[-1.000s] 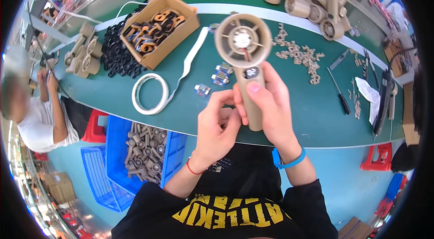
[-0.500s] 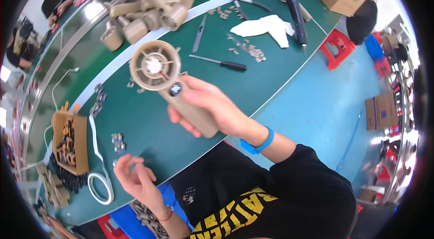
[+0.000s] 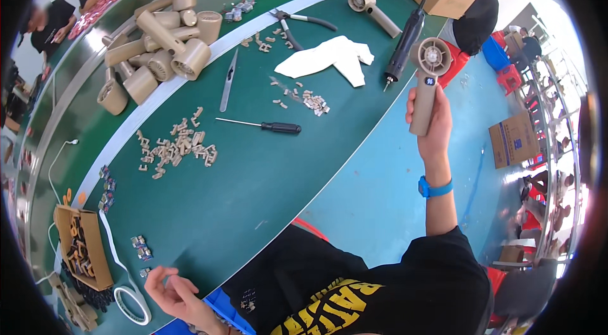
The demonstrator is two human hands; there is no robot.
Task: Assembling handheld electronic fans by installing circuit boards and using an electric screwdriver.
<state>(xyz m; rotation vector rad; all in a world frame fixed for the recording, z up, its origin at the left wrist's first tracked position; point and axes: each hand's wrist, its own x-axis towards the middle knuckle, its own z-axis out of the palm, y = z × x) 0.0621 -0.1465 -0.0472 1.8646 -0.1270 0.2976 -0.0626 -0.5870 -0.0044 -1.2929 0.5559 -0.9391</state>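
Observation:
My right hand (image 3: 437, 121) is wrapped round the handle of a beige handheld fan (image 3: 430, 85). The fan is upright, its round head up and a small dark display lit on the neck, held out past the table's edge over the floor. My left hand (image 3: 174, 294) holds nothing, its fingers loosely curled and apart, low over the near left of the green table. Small circuit boards (image 3: 141, 247) lie just beyond it, and a roll of white tape (image 3: 132, 305) is to its left. Near the fan hangs a black electric screwdriver (image 3: 405, 47), bit downward.
Beige fan bodies (image 3: 161, 44) are heaped at the back left. Small beige clips (image 3: 177, 148), a screwdriver (image 3: 282, 127), tweezers (image 3: 228, 82), pliers (image 3: 294, 21), a white cloth (image 3: 323, 59) and another fan (image 3: 373, 12) lie across the table. A cardboard box (image 3: 85, 246) of black-and-orange parts stands left.
My right hand has carried the fan from above the table's middle to the right, beyond the edge. My view has shifted too, uncovering the clips. The left hand stays low at the left.

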